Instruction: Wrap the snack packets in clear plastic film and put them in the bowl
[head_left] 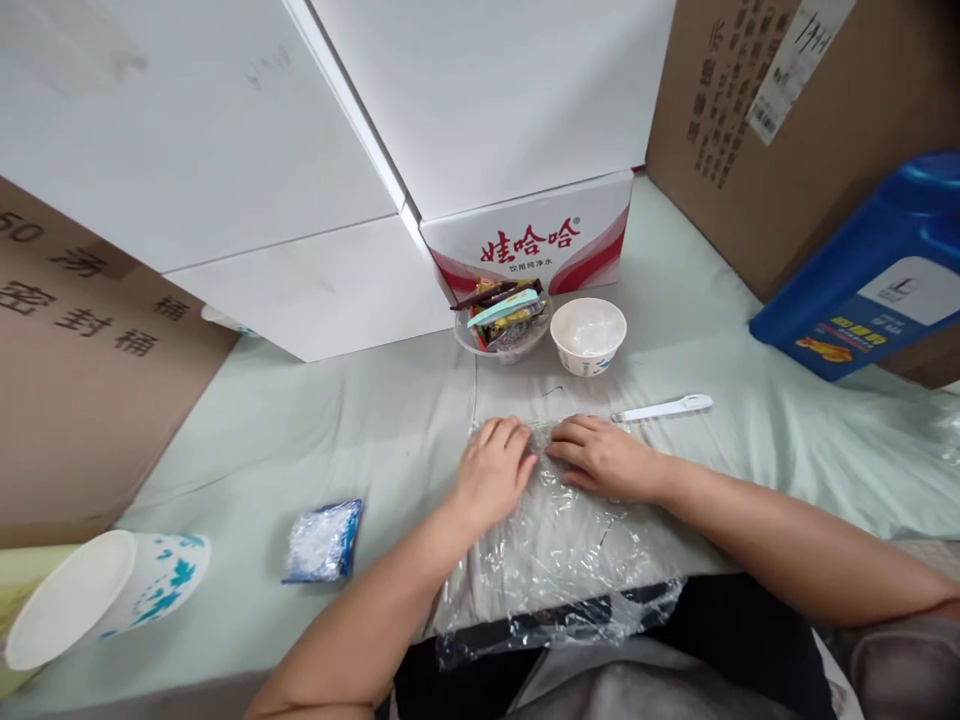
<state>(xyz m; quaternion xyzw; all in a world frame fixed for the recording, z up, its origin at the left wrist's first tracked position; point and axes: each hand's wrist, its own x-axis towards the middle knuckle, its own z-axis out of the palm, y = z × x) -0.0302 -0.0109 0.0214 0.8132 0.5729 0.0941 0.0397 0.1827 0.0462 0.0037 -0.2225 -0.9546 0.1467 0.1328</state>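
Note:
A crinkled sheet of clear plastic film [577, 545] lies spread on the pale green cloth, its near edge hanging over my lap. My left hand [495, 470] rests on the film's far left part, fingers slightly bent and apart from one another. Close by on the right, my right hand [604, 457] lies on the far part of the film with its fingers stretched toward the left hand. Neither hand shows anything gripped. Just beyond my right hand is a slim white cutter-like tool [667, 408]. To the left lies a small blue packet wrapped in clear film [324, 542].
Beyond the hands stand a clear bowl of snack packets [501, 350] and a white paper bowl [589, 338]. Behind them is a red-and-white carton [540, 235]. A blue jug [862, 290] leans at right; a paper bucket [154, 590] lies at left. Cardboard boxes [82, 400] flank the cloth.

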